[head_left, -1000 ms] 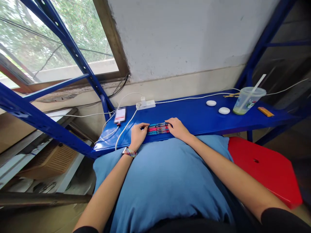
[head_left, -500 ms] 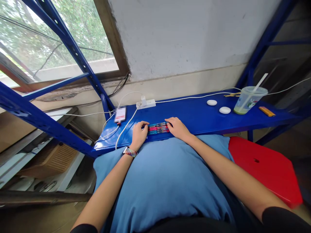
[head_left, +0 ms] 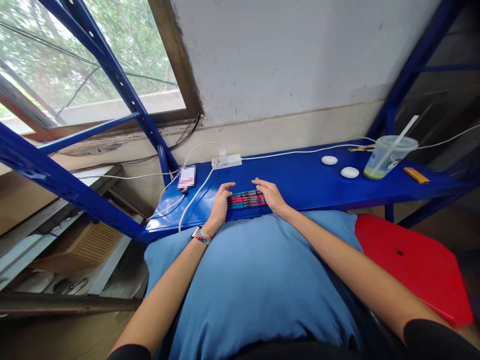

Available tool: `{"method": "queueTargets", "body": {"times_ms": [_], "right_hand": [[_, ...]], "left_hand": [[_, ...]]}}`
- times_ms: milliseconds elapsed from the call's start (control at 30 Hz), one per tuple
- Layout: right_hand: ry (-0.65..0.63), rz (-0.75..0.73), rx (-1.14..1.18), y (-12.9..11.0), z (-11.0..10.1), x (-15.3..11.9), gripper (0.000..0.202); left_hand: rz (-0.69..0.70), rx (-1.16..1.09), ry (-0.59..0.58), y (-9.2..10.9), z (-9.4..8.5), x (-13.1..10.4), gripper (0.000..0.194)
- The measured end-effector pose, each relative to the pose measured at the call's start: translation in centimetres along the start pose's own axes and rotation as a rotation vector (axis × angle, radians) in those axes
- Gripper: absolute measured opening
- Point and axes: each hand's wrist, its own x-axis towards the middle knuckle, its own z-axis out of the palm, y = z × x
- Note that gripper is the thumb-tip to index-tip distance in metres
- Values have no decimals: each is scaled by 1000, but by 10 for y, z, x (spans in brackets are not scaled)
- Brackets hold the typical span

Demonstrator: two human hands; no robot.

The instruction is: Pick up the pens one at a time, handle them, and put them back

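Note:
Several slim pens (head_left: 245, 199) with blue, pink and red barrels lie side by side near the front edge of the blue table (head_left: 296, 182). At their left end is my left hand (head_left: 221, 200), fingers stretched forward and apart from the thumb, its inner side against or very near the pen ends. My right hand (head_left: 272, 196) is at the opposite end, fingers extended inward over the pens' far side; whether it touches them I cannot tell. Neither hand is closed round the pens. A multicoloured band (head_left: 202, 235) circles my left wrist.
A white power strip (head_left: 231, 160) with cables and a partly blurred white item (head_left: 186, 176) are at back left. Two white oval cases (head_left: 349, 172), a plastic cup with straw (head_left: 390, 155) and a yellow packet (head_left: 416, 175) stand right. A blue cushion (head_left: 255, 280) covers my lap.
Both hands have loosened from the pen ends, and their fingers have straightened forward. The pens remain between them, with more of their length showing.

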Motion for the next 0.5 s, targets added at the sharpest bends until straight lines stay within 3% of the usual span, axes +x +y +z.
{"method": "queueTargets", "body": {"times_ms": [133, 300, 500], "right_hand": [[-33, 10, -13, -3, 0, 0, 40], [-11, -14, -74, -10, 2, -6, 37], [-87, -282, -312, -20, -10, -31, 23]], "left_hand": [[-2, -96, -36, 4, 1, -3, 41], [14, -18, -7, 2, 1, -3, 39], [65, 148, 72, 6, -5, -18, 29]]}}
